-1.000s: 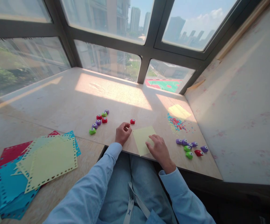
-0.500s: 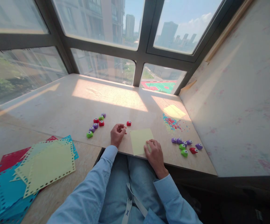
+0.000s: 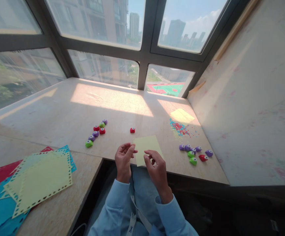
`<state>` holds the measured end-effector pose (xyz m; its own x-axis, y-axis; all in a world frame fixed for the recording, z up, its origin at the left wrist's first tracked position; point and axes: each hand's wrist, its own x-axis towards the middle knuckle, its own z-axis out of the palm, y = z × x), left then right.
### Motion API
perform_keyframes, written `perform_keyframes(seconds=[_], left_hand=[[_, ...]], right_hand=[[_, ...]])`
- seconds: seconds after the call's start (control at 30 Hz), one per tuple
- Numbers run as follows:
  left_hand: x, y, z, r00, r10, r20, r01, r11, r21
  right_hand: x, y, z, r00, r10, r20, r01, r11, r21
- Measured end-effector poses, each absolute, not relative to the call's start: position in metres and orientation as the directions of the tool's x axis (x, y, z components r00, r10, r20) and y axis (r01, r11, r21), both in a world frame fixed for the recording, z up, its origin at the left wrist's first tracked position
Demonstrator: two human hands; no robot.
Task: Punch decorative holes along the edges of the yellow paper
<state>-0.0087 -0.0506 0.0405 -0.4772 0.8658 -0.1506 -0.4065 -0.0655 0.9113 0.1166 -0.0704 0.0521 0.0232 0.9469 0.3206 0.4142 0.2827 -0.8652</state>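
Observation:
A plain pale yellow paper sheet [image 3: 148, 142] lies at the table's front edge, before my lap. My left hand [image 3: 125, 161] is over its left side, thumb and fingertips closed together; anything between them is too small to make out. Above the sheet's lower middle, my right hand [image 3: 157, 166] has its fingers curled, with thumb and forefinger tips close together. Whether they pinch anything is unclear. Beyond the sheet sits a small red piece with an eye-like top [image 3: 132, 130], apart from both hands.
Similar purple, green and red pieces stand in a left group [image 3: 95, 134] and a right group [image 3: 193, 150]. Coloured paper bits [image 3: 180, 127] lie near another yellow sheet [image 3: 182, 115]. Sheets with punched edges [image 3: 46, 180] are piled at left. Windows and a wall border the table.
My right hand has lifted off the yellow sheet and moved left with its fingers curled in. My left hand has come nearer to me, beside the right. The view has shifted slightly.

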Motion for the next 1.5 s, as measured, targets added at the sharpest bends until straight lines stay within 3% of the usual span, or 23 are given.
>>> perform_keyframes(seconds=[0.23, 1.07, 1.4, 1.5], left_hand=[[0.021, -0.071, 0.039, -0.396, 0.906, -0.152, -0.344, 0.007, 0.939], [0.048, -0.106, 0.050, -0.407, 0.909, -0.089, -0.188, 0.012, 0.982], [0.050, -0.118, 0.050, -0.336, 0.920, 0.202, 0.275, -0.109, 0.955], [0.051, -0.119, 0.050, -0.330, 0.914, 0.235, 0.339, -0.117, 0.933]], right_hand=[[0.120, -0.070, 0.055, 0.005, 0.970, 0.242, 0.313, 0.229, -0.922], [0.141, -0.086, 0.053, 0.121, 0.982, 0.146, 0.348, 0.096, -0.933], [0.143, -0.090, 0.054, 0.167, 0.977, 0.131, 0.362, 0.063, -0.930], [0.143, -0.090, 0.053, 0.177, 0.975, 0.133, 0.359, 0.062, -0.931]])
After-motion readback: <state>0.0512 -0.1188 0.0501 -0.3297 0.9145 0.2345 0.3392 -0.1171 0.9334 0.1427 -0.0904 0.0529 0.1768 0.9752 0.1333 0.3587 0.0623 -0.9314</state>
